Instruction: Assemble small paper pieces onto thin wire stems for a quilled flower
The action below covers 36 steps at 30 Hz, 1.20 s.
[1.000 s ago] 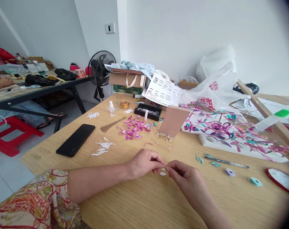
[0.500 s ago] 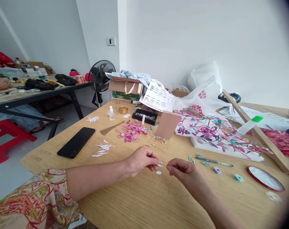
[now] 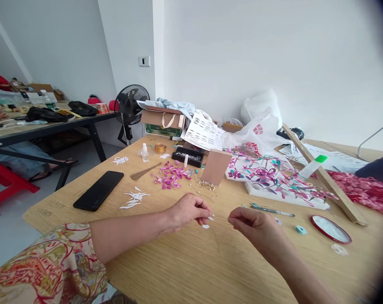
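My left hand (image 3: pixel 196 210) is closed in a pinch over the wooden table (image 3: pixel 179 261), with a tiny pale piece showing at its fingertips. Just under those fingers, small white oval pieces (image 3: pixel 206 226) lie on the wood. To the right, my right hand (image 3: pixel 246 221) is also pinched; whatever it holds is too fine to make out. A gap separates the two hands. Pink petals (image 3: pixel 171 174) are scattered beyond my left hand, and white pointed slips (image 3: pixel 135 198) lie to its left.
A black phone (image 3: pixel 98 190) lies at the left. An upright wooden block (image 3: pixel 216 167), a black tray (image 3: pixel 188 156) and a small bottle (image 3: pixel 145 153) stand farther back. Purple flower sprays (image 3: pixel 270 175), tweezers (image 3: pixel 273 210), and a red-rimmed oval (image 3: pixel 330 229) are at the right.
My right hand has moved right, away from my left hand, widening the gap. It now covers part of the small spools. The view has turned slightly to the right.
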### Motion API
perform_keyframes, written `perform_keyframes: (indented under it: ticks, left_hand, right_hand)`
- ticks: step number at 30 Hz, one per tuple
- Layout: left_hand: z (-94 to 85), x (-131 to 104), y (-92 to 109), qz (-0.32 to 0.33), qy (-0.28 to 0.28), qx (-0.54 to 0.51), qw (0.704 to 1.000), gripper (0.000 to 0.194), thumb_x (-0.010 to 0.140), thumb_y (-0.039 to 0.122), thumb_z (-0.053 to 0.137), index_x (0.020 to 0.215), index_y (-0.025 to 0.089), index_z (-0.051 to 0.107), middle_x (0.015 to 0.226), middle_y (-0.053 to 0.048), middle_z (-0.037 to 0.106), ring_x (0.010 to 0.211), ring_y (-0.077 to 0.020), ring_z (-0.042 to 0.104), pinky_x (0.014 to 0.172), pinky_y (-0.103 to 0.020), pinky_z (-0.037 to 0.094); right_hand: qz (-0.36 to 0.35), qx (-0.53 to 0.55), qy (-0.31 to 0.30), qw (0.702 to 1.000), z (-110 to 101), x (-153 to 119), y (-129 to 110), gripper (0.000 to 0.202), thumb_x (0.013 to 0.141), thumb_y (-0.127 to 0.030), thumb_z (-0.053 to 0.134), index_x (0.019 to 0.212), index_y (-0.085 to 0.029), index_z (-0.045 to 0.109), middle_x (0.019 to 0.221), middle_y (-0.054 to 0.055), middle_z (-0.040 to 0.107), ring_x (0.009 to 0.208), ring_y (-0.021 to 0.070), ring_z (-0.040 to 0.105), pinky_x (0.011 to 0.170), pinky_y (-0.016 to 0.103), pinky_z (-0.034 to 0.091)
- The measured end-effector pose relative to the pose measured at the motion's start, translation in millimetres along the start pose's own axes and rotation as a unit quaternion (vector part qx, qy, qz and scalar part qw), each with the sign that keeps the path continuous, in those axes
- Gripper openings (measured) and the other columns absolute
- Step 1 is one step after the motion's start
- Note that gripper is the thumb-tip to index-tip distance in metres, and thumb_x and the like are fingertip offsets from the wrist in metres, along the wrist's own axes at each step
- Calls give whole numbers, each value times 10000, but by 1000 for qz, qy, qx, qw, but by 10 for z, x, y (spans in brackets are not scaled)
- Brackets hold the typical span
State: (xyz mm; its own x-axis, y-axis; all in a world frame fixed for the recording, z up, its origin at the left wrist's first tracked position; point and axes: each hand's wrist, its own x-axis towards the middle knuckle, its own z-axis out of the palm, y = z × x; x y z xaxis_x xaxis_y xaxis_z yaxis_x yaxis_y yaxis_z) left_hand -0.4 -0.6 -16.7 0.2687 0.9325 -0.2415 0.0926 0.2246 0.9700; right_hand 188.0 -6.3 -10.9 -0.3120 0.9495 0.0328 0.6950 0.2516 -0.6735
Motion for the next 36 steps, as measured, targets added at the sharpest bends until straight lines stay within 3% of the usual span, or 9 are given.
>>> perform_keyframes:
  ticks: [5, 11, 21, 25, 29, 33, 36]
  left_hand:
    - [32, -22, 47, 8, 7, 16, 1000, 157, 571, 233, 640, 584, 99, 559, 444, 42, 511, 436, -58, 485, 455, -191, 373]
    - [102, -49, 66, 24, -24, 62, 998, 140, 605, 242, 600, 598, 105, 567, 468, 32, 524, 453, -61, 473, 473, -196, 379]
    - [70, -22, -5, 26, -44, 121, 991, 105, 628, 219, 562, 616, 114, 554, 477, 39, 510, 458, -61, 458, 453, -180, 354]
    - [66, -69, 46, 17, -24, 108, 994, 116, 626, 230, 573, 624, 116, 550, 481, 37, 517, 467, -66, 465, 460, -181, 356]
    - [33, -162, 138, -5, -23, 76, 997, 140, 625, 249, 597, 619, 118, 548, 506, 35, 527, 489, -63, 472, 486, -179, 356]
    - [35, -220, 168, -40, -65, 33, 997, 163, 630, 276, 625, 650, 128, 560, 545, 34, 543, 505, -55, 459, 516, -179, 358]
    - [81, -228, 162, -67, -90, 29, 993, 168, 631, 286, 636, 654, 134, 567, 545, 36, 536, 512, -56, 455, 529, -181, 356]
  right_hand:
    - [-45, 2, 78, 996, -48, -41, -27, 198, 708, -383, 513, 766, -242, 640, 879, 33, 652, 815, 213, 558, 678, 291, 399]
    - [2, 60, 14, 998, 136, -38, -174, 212, 729, -286, 454, 641, -185, 619, 579, 1, 616, 558, 137, 534, 504, 223, 363]
    - [53, 12, 59, 997, -2, -289, -28, 170, 696, -213, 456, 596, -182, 590, 545, -7, 580, 535, 126, 507, 499, 218, 337]
    - [108, -82, 126, 983, -188, -649, 308, 198, 735, -261, 417, 620, -205, 568, 606, 2, 615, 588, 157, 550, 539, 245, 360]
    - [248, -172, 197, 933, -495, -1250, 986, 221, 724, -370, 436, 743, -221, 598, 719, 38, 663, 649, 210, 595, 570, 291, 399]
    - [387, -173, 197, 884, -812, -1752, 1577, 256, 649, -426, 494, 720, -250, 666, 721, 33, 694, 683, 256, 624, 563, 310, 433]
    - [408, -169, 205, 873, -951, -1841, 1733, 254, 626, -443, 513, 688, -266, 683, 682, 20, 698, 682, 264, 628, 547, 308, 433]
